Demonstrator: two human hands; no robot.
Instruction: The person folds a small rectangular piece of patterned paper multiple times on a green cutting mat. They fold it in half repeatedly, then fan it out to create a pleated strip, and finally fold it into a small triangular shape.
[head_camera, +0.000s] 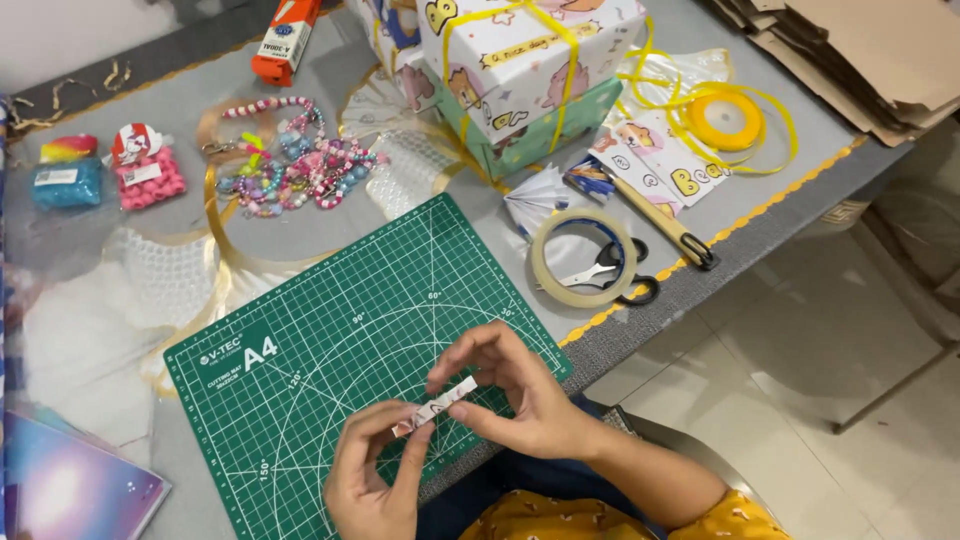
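Note:
A small folded strip of patterned paper (438, 405) is pinched between both my hands above the green cutting mat (300, 340). My left hand (372, 478) grips the strip's lower left end with fingertips. My right hand (510, 392) holds the upper right end between thumb and fingers. Both hands hover over the mat's near right corner, close to the table edge.
A tape roll (584, 258) lies over black-handled scissors (618, 272) right of the mat. Behind stand wrapped gift boxes (520, 70) tied with yellow ribbon, a yellow ribbon spool (725, 120), a craft knife (655, 215), bead bracelets (290, 165), bead packets (150, 175), and cardboard (860, 50).

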